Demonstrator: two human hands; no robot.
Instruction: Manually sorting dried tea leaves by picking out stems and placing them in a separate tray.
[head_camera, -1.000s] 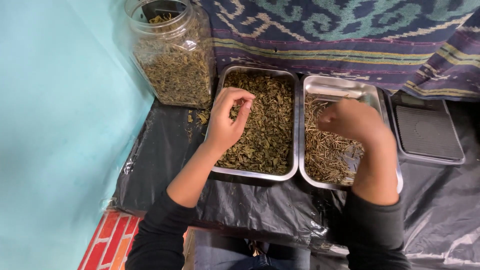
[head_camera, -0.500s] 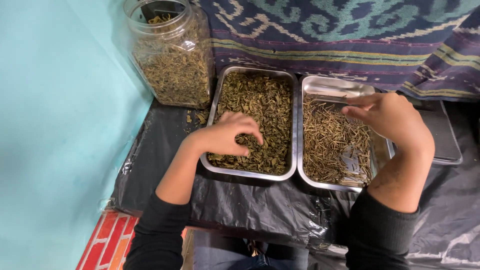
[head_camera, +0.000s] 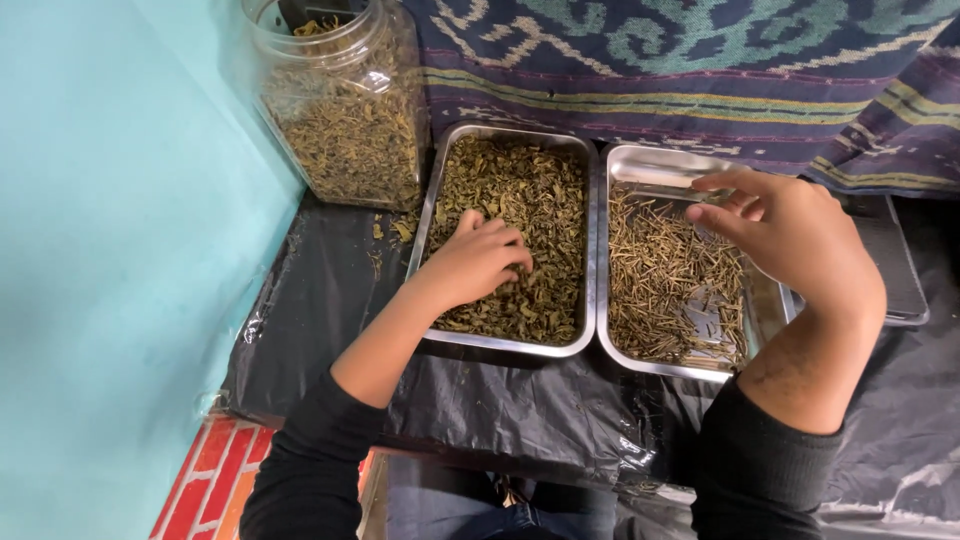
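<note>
At your 11 o'clock stands a clear plastic jar (head_camera: 345, 110), lidless, nearly full of dried green leaves. A few loose leaf flakes (head_camera: 398, 230) lie at its base. A black plastic sheet (head_camera: 520, 405) covers the work surface. At 12 o'clock hangs a patterned woven cloth (head_camera: 700, 60). At 3 o'clock sits a dark digital scale (head_camera: 893, 262). At 9 o'clock is a turquoise wall (head_camera: 110, 260); at 7 o'clock, red brick-pattern flooring (head_camera: 215, 470).

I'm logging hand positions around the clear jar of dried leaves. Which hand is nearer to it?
Left. The left hand rests in the leaf tray just right of the jar; the right hand hovers over the stem tray, farther away.
</note>
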